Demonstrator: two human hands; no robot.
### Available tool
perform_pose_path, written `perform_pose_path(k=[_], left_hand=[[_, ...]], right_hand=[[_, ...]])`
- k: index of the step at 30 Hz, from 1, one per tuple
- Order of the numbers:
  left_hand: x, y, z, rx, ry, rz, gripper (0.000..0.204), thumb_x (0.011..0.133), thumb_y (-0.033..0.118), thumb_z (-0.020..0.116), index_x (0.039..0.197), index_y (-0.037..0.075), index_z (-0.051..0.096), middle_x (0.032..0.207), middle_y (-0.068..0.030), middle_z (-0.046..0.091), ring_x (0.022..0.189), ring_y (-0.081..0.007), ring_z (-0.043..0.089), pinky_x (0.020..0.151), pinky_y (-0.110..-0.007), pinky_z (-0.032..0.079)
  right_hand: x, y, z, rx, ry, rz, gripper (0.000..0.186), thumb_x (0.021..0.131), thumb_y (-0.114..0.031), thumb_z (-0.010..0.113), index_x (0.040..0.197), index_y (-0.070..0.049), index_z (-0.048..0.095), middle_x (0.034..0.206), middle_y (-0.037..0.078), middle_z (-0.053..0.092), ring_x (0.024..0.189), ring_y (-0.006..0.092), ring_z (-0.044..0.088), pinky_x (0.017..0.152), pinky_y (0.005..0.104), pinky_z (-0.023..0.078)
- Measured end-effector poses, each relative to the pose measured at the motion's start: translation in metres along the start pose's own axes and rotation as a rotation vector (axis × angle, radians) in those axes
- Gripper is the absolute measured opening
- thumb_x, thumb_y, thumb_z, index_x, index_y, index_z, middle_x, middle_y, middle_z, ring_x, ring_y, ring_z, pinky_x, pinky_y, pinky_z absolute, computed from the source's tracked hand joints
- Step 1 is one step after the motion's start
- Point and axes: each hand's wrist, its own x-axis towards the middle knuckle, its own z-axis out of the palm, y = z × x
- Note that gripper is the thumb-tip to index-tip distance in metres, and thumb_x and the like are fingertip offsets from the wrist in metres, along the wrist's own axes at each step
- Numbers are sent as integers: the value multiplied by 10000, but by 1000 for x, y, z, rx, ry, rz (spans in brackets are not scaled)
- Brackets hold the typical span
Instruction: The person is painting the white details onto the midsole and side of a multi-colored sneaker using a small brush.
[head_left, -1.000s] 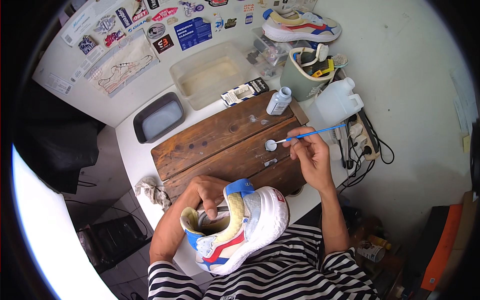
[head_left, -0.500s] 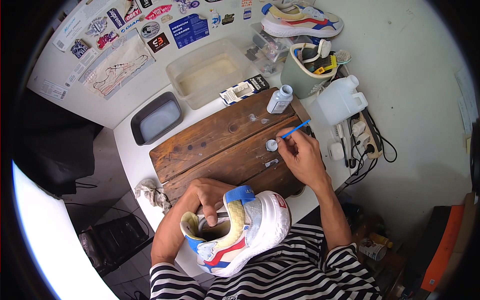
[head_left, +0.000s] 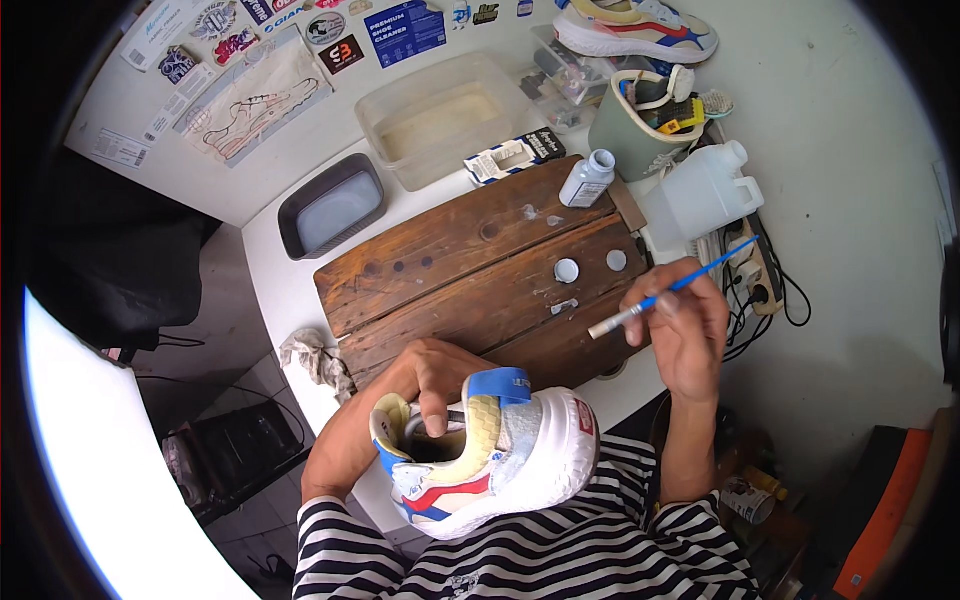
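Observation:
My left hand [head_left: 432, 385] grips a multicoloured sneaker [head_left: 470, 480], its thumb hooked inside the opening and the rest of its fingers hidden. The shoe has a white sole, a yellow collar and a blue heel tab, and is held above my lap. Between the fingers of my right hand [head_left: 685, 325] is a blue-handled paintbrush [head_left: 665, 297], its pale bristles pointing down left over the wooden board [head_left: 400, 300]. On that board lie a small cap of white liquid [head_left: 567, 271], a flat pale disc [head_left: 617, 260] and a whitish smeared piece [head_left: 564, 306]. An uncapped bottle [head_left: 588, 180] stands behind them.
Beyond the board are a dark tray [head_left: 335, 210], a clear plastic tub [head_left: 440, 120] and a small box [head_left: 515, 157]. On the right stand a green bucket of brushes [head_left: 640, 115], a white jug [head_left: 700, 195] and a power strip [head_left: 765, 270]. A crumpled rag [head_left: 318, 360] lies left.
My right hand has lifted the brush out of the cap and moved it right and toward me. The pale disc, hidden before, now shows. My left hand still holds the sneaker.

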Motion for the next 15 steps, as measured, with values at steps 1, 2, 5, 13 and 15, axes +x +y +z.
perform_pose_path(k=[1,2,5,13,15], left_hand=[[2,6,4,-99,49,-33,1074,593,566,919,1340,-90,512,1300,-203,561,1192,-304,539,1024,-386,436],[4,6,6,-101,51,-41,1074,593,566,919,1340,-90,512,1300,-203,561,1192,-304,539,1024,-386,436],[9,5,6,-118,40,-95,1051,587,542,926,1324,-89,522,1306,-188,550,1183,-289,541,1017,-377,440],[4,5,24,-108,343,-199,968,585,572,912,1198,-116,615,1116,-211,675,1024,-304,627,908,-371,500],[-5,-11,26,-29,372,-4,981,578,528,926,1241,-114,594,1193,-212,651,1085,-292,603,941,-357,485]], right_hand=[[-4,-5,5,9,2,1,101,964,-9,569,1047,49,576,835,165,652,661,155,588,619,281,495],[-8,-7,10,74,-102,-29,103,956,-6,557,1041,52,564,831,179,646,664,159,582,623,289,496],[-20,-8,26,115,-239,-94,112,944,-7,551,1035,57,547,823,194,637,675,163,577,632,300,496],[-29,1,42,-4,-278,-199,123,877,71,580,999,73,578,841,174,656,755,207,648,673,321,518],[-28,-1,47,-11,-294,-203,125,870,77,584,996,75,584,841,174,661,759,210,656,676,321,524]])
